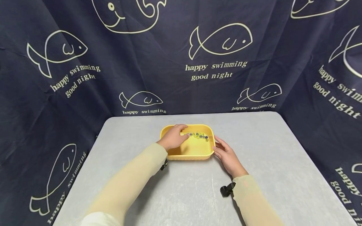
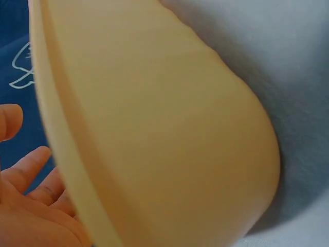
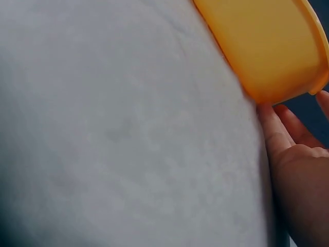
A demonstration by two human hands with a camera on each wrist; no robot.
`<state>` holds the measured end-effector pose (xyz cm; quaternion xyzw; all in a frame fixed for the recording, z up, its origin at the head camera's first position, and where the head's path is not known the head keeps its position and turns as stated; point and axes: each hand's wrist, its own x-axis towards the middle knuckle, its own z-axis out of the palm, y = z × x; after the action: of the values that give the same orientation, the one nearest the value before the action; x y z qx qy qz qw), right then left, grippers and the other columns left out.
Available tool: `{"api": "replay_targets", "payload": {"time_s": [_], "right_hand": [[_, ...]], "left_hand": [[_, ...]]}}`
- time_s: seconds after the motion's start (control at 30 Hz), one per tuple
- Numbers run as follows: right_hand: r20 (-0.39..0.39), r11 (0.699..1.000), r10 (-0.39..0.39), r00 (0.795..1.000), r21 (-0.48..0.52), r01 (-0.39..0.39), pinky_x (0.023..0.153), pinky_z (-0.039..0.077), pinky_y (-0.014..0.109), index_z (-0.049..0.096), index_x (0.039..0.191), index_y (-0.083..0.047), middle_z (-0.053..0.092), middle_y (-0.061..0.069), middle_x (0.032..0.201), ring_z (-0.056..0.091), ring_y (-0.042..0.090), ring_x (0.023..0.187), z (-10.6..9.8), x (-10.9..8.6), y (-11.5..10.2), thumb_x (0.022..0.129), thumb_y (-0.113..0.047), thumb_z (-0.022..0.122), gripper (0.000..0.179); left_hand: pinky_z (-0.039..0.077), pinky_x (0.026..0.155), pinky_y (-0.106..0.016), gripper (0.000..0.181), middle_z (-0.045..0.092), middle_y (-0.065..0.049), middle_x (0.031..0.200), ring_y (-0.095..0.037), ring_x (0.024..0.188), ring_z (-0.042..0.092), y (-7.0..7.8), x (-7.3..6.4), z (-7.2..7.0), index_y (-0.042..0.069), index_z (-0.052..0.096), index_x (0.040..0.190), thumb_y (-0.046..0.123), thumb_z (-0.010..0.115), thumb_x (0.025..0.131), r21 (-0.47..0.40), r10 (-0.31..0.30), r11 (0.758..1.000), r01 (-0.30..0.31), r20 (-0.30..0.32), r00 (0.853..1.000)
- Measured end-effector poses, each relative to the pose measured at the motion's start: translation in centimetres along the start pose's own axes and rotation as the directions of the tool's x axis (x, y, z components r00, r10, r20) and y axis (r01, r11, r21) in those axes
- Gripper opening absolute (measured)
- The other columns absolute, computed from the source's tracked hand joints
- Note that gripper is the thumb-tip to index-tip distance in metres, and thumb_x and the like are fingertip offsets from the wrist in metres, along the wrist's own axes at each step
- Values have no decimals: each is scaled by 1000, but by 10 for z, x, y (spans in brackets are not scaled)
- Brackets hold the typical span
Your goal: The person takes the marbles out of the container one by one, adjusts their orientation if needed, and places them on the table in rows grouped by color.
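Note:
A yellow plastic tub (image 1: 198, 156) stands on the table with several small glass marbles (image 1: 198, 135), some blue and some yellow-green, in a loose row near its far wall. Over the left part of the tub reaches my left hand (image 1: 173, 137), fingers spread, close to the left end of the marbles. In the left wrist view the tub's outer wall (image 2: 169, 123) fills most of the picture, and the left hand (image 2: 36, 206) shows behind the rim, holding nothing visible. My right hand (image 1: 228, 157) touches the tub's right side with extended fingers (image 3: 272, 126).
The tub sits toward the back of a light grey table (image 1: 195, 191). A dark blue curtain (image 1: 175, 69) with white fish drawings hangs behind the table and along both sides. Each wrist carries a small black camera (image 1: 227, 190).

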<state>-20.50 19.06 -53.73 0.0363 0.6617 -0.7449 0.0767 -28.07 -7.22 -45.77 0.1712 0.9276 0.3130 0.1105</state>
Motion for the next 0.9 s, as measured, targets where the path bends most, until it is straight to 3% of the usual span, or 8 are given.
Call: {"api": "replay_targets", "payload": {"time_s": [0.27, 0.5, 0.9], "right_hand": [[-1, 1000, -8, 1000, 8, 8, 103, 47, 25, 35, 161, -14, 39, 21, 156, 42, 32, 142, -1, 2, 1, 105, -8, 58, 61], [6, 1000, -6, 1000, -3, 6, 102, 47, 23, 37, 161, -16, 39, 20, 156, 43, 32, 142, -2, 3, 3, 105, -10, 59, 61], [6, 1000, 3, 1000, -16, -3, 104, 47, 26, 38, 160, -16, 40, 19, 156, 44, 30, 142, -3, 5, 5, 105, -12, 60, 60]], "left_hand": [[42, 111, -40, 48, 59, -11, 145, -26, 131, 56, -5, 17, 9, 9, 55, 148, 27, 61, 104, 53, -37, 998, 36, 5, 999], [50, 96, -36, 38, 70, -8, 123, -21, 106, 63, -13, 24, 20, 6, 65, 137, 17, 66, 101, 54, -92, 994, 94, -40, 995], [49, 101, -36, 28, 69, -4, 127, -20, 112, 63, -20, 36, 33, 10, 71, 127, 12, 63, 101, 89, -169, 981, 174, -62, 984]]}}
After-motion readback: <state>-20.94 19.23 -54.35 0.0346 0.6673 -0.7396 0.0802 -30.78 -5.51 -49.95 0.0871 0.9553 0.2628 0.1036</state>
